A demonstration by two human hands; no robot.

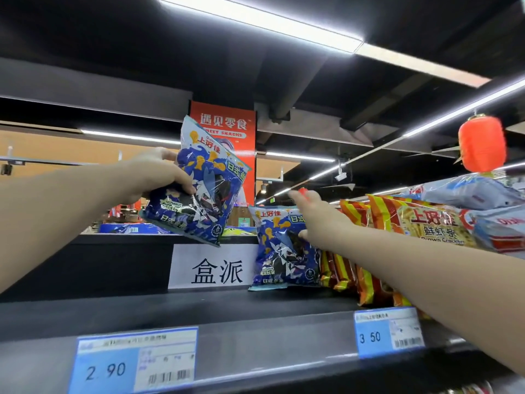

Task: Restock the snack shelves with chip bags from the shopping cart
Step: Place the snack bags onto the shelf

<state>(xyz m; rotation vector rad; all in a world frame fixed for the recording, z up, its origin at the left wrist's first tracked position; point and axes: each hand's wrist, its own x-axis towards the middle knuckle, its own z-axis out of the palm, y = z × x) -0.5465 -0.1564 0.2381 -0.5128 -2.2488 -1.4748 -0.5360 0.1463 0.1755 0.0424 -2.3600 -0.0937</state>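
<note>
My left hand grips a blue and white chip bag by its lower left part and holds it tilted in the air above the dark shelf. A second, matching blue chip bag stands upright on the shelf to the right. My right hand rests on that bag's upper right corner, thumb on its front and fingers behind its top edge. The shopping cart is out of view.
Red and yellow striped prawn cracker bags fill the shelf right of the standing bag, with pale blue bags stacked above them. A white paper sign leans at the shelf's back. Price tags line the shelf's front edge. A red lantern hangs overhead.
</note>
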